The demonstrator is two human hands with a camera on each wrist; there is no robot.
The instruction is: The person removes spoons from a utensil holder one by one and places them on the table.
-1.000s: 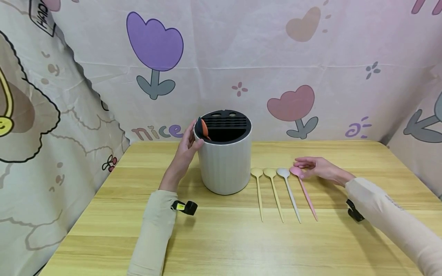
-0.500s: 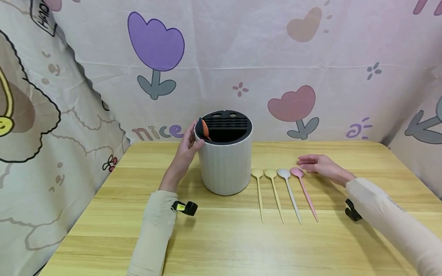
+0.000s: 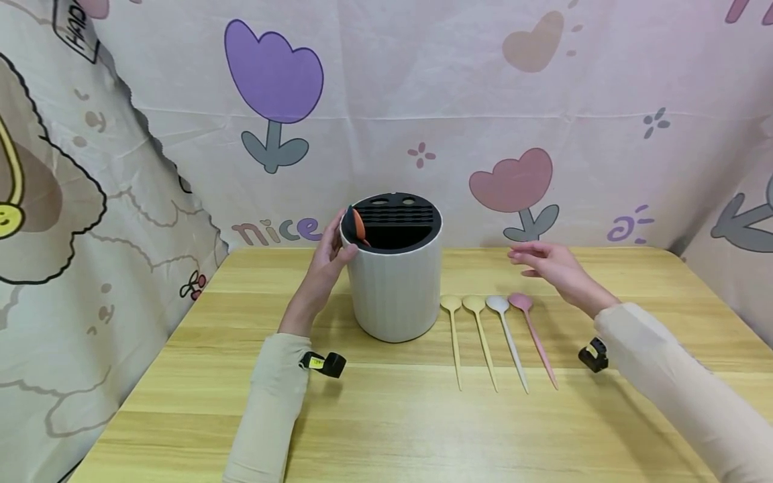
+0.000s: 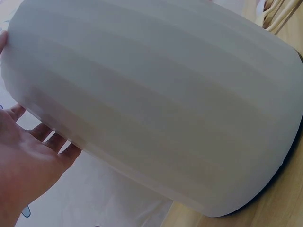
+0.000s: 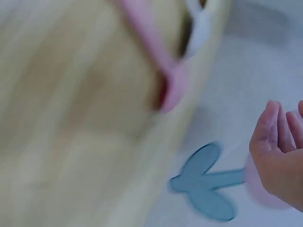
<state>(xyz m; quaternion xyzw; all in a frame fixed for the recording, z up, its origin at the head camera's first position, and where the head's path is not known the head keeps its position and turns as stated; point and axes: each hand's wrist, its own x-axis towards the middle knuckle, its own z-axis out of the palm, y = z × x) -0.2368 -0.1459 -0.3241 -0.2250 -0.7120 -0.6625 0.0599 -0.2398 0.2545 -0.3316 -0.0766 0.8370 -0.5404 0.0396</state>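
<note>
A white ribbed utensil holder with a black slotted top stands upright on the table. My left hand holds its upper left side, thumb at the front and fingers curving round behind; the left wrist view shows several fingertips against the wall. Something orange and dark leans inside at the left of the opening; its kind is unclear. To the right lie a pink spoon, a whitish spoon and two yellow spoons. My right hand hovers behind the pink spoon, holding nothing, fingers relaxed.
The wooden table reaches back to a fabric backdrop printed with flowers. Another cloth hangs along the left edge. A small black camera is strapped at my left wrist, and another at the right.
My right hand has left the head of the pink spoon and moved up toward the back of the table. The left hand, the holder and the spoons have stayed put.
</note>
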